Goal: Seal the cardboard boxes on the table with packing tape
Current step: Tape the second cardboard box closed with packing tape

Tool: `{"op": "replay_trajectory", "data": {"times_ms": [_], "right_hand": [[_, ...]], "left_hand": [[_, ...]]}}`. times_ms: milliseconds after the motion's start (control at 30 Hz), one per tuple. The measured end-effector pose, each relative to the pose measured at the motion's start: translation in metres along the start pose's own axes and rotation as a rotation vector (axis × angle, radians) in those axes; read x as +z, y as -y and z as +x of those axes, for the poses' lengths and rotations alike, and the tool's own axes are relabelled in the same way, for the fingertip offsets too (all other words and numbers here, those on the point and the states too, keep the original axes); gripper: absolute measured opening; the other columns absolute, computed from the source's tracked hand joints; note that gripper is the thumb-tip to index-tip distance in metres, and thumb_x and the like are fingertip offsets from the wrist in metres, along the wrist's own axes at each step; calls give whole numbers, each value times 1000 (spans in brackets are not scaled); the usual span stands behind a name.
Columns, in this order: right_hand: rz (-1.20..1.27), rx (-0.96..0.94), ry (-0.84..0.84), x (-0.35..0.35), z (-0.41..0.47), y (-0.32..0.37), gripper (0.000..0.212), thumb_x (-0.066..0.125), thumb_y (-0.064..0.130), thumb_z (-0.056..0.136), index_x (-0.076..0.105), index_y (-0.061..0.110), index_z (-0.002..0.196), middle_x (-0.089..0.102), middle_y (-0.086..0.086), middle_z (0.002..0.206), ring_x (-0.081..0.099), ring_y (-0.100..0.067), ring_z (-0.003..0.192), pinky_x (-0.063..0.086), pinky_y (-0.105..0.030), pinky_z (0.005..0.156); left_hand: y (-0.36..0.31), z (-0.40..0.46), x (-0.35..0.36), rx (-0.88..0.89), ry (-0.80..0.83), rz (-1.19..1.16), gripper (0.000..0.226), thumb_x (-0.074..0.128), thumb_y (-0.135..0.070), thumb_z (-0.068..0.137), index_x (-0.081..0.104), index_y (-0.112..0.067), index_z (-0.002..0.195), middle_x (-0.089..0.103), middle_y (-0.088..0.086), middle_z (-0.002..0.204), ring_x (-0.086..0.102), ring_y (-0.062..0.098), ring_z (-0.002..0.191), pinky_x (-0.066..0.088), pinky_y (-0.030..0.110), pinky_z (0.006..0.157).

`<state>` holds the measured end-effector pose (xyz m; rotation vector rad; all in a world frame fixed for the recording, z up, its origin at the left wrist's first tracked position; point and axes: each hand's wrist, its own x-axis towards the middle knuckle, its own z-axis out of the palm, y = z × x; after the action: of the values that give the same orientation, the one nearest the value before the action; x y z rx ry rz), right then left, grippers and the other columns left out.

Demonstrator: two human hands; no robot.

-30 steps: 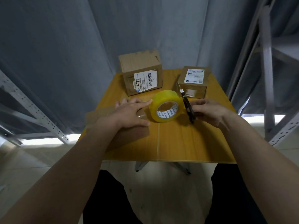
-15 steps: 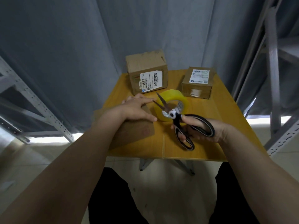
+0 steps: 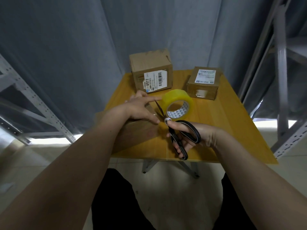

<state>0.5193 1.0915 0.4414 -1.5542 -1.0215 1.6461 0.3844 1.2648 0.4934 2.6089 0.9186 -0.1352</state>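
Right hand [image 3: 191,136] at centre frame, fingers curled through the black loops of the scissors [image 3: 181,135], blades parted and aimed up-left toward the gap between roll and left hand. Left hand [image 3: 141,108] just left of it, fingers straight and spread, pressing flat on the low box [image 3: 137,133] at the surface's near-left edge, forefinger reaching toward the roll. Tape strip between roll and box too clear to make out; cannot tell where it runs.

Changed within the last second: scissors lifted off the surface from beside the roll, swung round and brought in, blades opened. Left hand kept in place on the box throughout. Read as the cutting step, so probably a strip already laid on this box and about to be severed from the roll.

Next back, yellow packing tape roll [image 3: 178,103] propped on edge at mid-surface, touching or nearly touching the blade tips. Wooden surface [image 3: 224,130] bare to the right of it.

Farther, two more cardboard boxes near the back edge: taller one with a barcode label [image 3: 152,73] at upper centre, top flaps creased; squat one with a white shipping label [image 3: 203,83] to the upper right. Neither touched now, so most of the task likely still ahead.

Beyond, grey curtain [image 3: 83,47] and perforated metal shelving uprights [image 3: 280,72] at both sides.
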Motion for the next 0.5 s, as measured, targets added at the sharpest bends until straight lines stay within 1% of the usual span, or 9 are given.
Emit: {"op": "replay_trajectory", "data": {"times_ms": [67,133,233,333,400,500], "right_hand": [[-8,-8,-13,1,2,0,78,62,71,69,52,8,114,63,-11,69,65,-30,66,58,-48,71],[3,-7,-19,-1,2,-1,76,62,71,70,54,8,112,63,-10,68,64,-30,66,58,-50,73],[7,24,-31,-3,1,-1,74,63,71,68,57,8,106,61,-10,67,63,-29,65,58,-53,75],[18,16,-37,0,3,1,71,60,71,74,57,8,106,59,-10,68,63,-28,65,57,-54,77],[18,6,-50,3,5,7,70,56,70,76,55,7,108,59,-9,67,63,-27,64,58,-54,76],[34,10,-62,7,6,15,73,55,70,72,54,6,108,59,-9,65,63,-26,61,59,-51,71]], "left_hand": [[0,1,-1,-1,12,-11,89,82,-53,64,32,-60,137,18,-3,148,19,25,137,20,52,115],[0,2,-3,1,29,-14,90,83,-51,63,32,-61,136,19,-2,147,18,26,137,19,52,115],[0,5,-7,-4,48,-43,91,85,-49,61,34,-61,135,20,0,145,19,27,136,22,45,114],[0,7,-8,-4,55,-54,92,86,-48,60,34,-61,134,21,0,144,19,28,136,22,44,112],[0,7,-6,0,40,-48,92,86,-48,60,34,-61,135,22,0,143,20,27,135,23,44,112],[0,5,-4,2,24,-24,92,85,-50,60,33,-61,135,23,-1,141,21,26,134,23,48,114]]}}
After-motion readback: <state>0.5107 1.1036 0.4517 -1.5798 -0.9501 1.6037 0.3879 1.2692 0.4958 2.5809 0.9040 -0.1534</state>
